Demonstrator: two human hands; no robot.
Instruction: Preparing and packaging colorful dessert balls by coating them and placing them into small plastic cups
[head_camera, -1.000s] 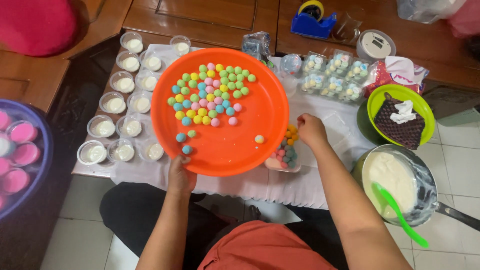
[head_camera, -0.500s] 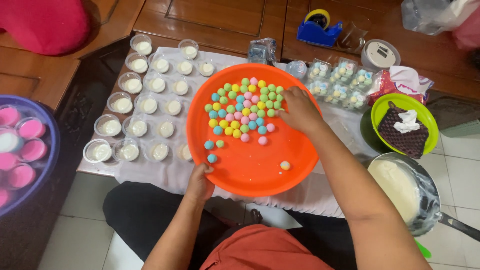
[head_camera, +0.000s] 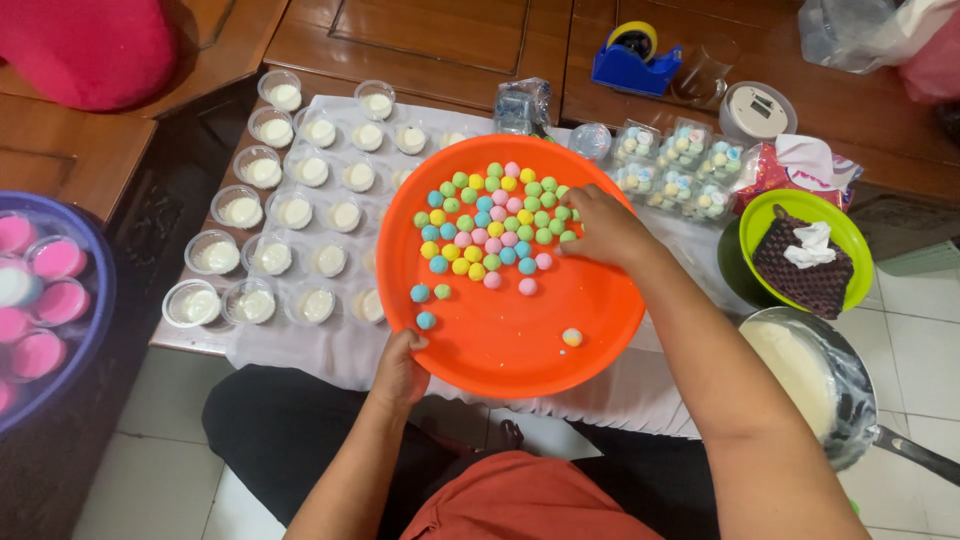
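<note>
Gripping the near rim of the orange tray (head_camera: 520, 350), the left hand (head_camera: 400, 368) had its fingers curled under and thumb on top. The tray sat over a white cloth (head_camera: 300, 345) on the counter (head_camera: 60, 150). Above the tray's middle, the right hand (head_camera: 605, 228) rested with fingers bunched on the coloured balls (head_camera: 490, 225). Left of the tray stood cups (head_camera: 270, 255) of white filling; right of it, a green bowl (head_camera: 850, 235) and a pan (head_camera: 850, 400).

Purple tub (head_camera: 95, 300) cut off at left edge.
</note>
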